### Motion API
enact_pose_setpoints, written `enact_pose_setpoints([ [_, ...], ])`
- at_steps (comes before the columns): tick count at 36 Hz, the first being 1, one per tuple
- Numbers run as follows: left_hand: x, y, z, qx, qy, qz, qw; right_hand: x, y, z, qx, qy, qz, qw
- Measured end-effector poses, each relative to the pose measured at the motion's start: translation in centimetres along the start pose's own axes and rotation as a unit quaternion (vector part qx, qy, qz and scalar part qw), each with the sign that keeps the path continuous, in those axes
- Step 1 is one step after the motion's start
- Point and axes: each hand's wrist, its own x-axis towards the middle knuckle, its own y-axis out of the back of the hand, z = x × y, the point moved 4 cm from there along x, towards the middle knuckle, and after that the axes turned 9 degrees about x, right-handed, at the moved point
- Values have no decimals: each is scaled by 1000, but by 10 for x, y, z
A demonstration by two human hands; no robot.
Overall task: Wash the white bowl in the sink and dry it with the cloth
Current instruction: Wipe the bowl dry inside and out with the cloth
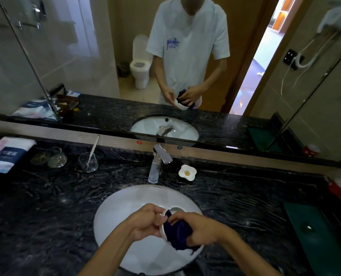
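Black veined stone counter [46, 206], oval white sink [116, 212]. Over it, left hand [145, 222] grips round white bowl [163, 232] by its rim; right hand [200, 229] presses bunched dark-blue cloth [178, 235] inside.

Counts at the sink

Two hands [145, 222] [197, 229], one white bowl [164, 230], one dark cloth [180, 234], one tap [157, 163], three glass vessels [88, 162], one flower-shaped dish [187, 172].
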Motion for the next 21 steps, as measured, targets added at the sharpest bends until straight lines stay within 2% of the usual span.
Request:
enact_pose_setpoints([
  [3,1,0,5,27,12,1,1000,2,2,-2,-42,-9,-40,998],
  [6,4,3,10,35,21,26,999,5,1,-6,-172,-1,-60,983],
  [8,6,4,14,38,20,34,999,8,0,-8,-250,11,-55,967],
  [11,9,5,19,27,16,32,999,12,-1,-11,-277,41,-20,960],
  [13,11,6,20,12,16,39,999,14,-2,-10,-228,54,27,972],
  [16,13,4,22,18,13,61,998,14,-10,-4,-85,33,103,990],
  [19,13,2,21,20,8,76,997,16,-23,6,65,-28,195,978],
  [21,11,1,19,21,10,80,997,19,-32,10,101,-65,244,962],
])
